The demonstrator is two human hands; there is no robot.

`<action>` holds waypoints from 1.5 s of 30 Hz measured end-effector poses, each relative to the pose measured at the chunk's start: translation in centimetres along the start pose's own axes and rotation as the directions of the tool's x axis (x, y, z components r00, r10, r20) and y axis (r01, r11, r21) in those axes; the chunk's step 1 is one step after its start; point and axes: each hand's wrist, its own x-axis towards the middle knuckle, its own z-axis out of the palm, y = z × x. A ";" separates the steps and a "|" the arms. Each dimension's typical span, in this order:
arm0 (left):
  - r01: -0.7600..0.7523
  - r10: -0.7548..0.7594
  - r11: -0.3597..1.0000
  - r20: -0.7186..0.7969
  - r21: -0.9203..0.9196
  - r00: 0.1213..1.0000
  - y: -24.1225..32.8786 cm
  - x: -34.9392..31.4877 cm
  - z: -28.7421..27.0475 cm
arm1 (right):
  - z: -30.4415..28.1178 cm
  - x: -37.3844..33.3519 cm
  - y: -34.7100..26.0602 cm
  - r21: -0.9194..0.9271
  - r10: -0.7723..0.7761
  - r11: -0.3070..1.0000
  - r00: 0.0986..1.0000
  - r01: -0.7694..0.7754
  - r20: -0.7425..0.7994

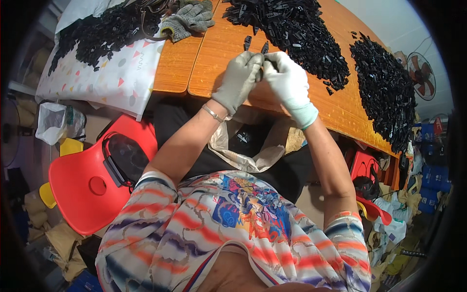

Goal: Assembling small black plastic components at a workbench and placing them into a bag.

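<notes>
My left hand (239,80), in a greyish work glove, and my right hand (288,80), in a white one, meet above the near edge of the wooden table (214,73). Both have their fingers pinched together on a small black plastic piece (261,74), mostly hidden between the gloves. Just beyond the fingertips, two loose black plastic pieces (247,43) show against the wood. A big pile of similar black pieces (296,34) spreads over the table past my right hand. Below my hands, between my knees, an open pale sack (221,146) has a few dark pieces inside.
Another heap of black pieces (384,92) lies at the right, near a fan (421,75). At the far left, more black pieces (107,36) cover a patterned cloth (114,80). Grey knit gloves (187,22) lie beside them. A red chair (85,180) stands at my left.
</notes>
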 end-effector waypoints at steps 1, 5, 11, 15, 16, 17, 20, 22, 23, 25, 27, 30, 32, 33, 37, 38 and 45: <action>0.014 -0.014 1.000 0.056 -0.004 0.998 0.3 -0.2 0.1 | -0.5 0.4 0.5 0.039 0.052 0.998 0.998 -0.053 0.019; 0.100 -0.099 0.995 0.089 -0.011 0.991 0.4 -0.9 -0.5 | -2.4 0.7 1.3 0.425 0.265 0.818 0.911 -0.386 0.317; 0.159 -0.145 0.980 0.118 -0.122 0.982 -0.1 -2.4 0.0 | -3.4 -1.3 2.4 0.693 0.105 0.547 0.860 -0.469 0.499; 0.194 -0.171 0.946 0.107 -0.261 0.979 -1.0 -4.3 1.2 | -1.0 -3.8 2.8 0.708 0.204 0.562 0.902 -0.427 0.382; 0.230 -0.199 0.935 0.137 -0.270 0.970 -1.5 -4.9 0.8 | -0.9 -4.1 1.8 0.730 0.210 0.495 0.880 -0.471 0.425; 0.266 -0.226 0.923 0.166 -0.278 0.960 -2.0 -5.4 0.2 | -1.0 -4.4 0.9 0.745 0.213 0.426 0.857 -0.513 0.468; 0.265 -0.224 0.923 0.171 -0.280 0.959 -2.3 -6.8 -0.4 | -0.4 -5.1 1.3 0.625 0.275 0.571 0.841 -0.532 0.466; 0.268 -0.238 0.942 0.165 -0.201 0.957 -2.1 -7.6 -1.0 | -0.7 -4.8 1.5 0.421 0.289 0.725 0.796 -0.545 0.532; 0.291 -0.280 0.955 0.160 -0.052 0.947 -1.8 -7.9 -1.3 | -0.8 -4.6 2.2 0.421 0.288 0.726 0.796 -0.544 0.532; 0.145 -0.224 0.940 0.240 0.309 0.944 -1.7 -8.1 -2.7 | -1.0 -3.6 4.1 0.340 0.084 0.898 0.866 -0.280 0.493; -0.293 0.014 0.559 0.345 0.776 0.939 -1.3 -8.8 -4.5 | -2.3 -1.7 2.8 0.205 0.350 0.855 0.822 -0.476 0.450; -0.324 0.086 0.450 0.321 0.832 0.943 1.0 -7.8 -4.4 | -1.3 -0.2 7.4 -0.075 -0.064 0.995 0.997 0.062 -0.036; -0.327 0.188 0.366 0.275 0.871 0.943 1.6 -5.7 -4.4 | -1.2 1.3 7.5 -0.257 -0.169 0.953 0.985 0.159 -0.018; -0.361 0.268 0.292 0.286 0.886 0.920 1.8 -4.1 -4.5 | -1.0 2.0 8.1 -0.329 -0.179 0.925 0.982 0.188 0.057; -0.399 0.334 0.028 0.367 0.917 0.868 1.6 3.7 -4.6 | 0.1 3.2 9.2 -0.470 -0.182 0.839 0.956 0.273 0.230; -0.455 0.324 -0.062 0.449 0.888 0.833 1.3 5.6 -4.7 | 0.1 3.4 9.3 -0.473 -0.183 0.837 0.956 0.274 0.230; -0.529 0.188 -0.388 0.627 0.755 0.756 0.4 11.1 -5.1 | -0.5 3.6 8.6 -0.505 -0.212 0.793 0.932 0.340 0.294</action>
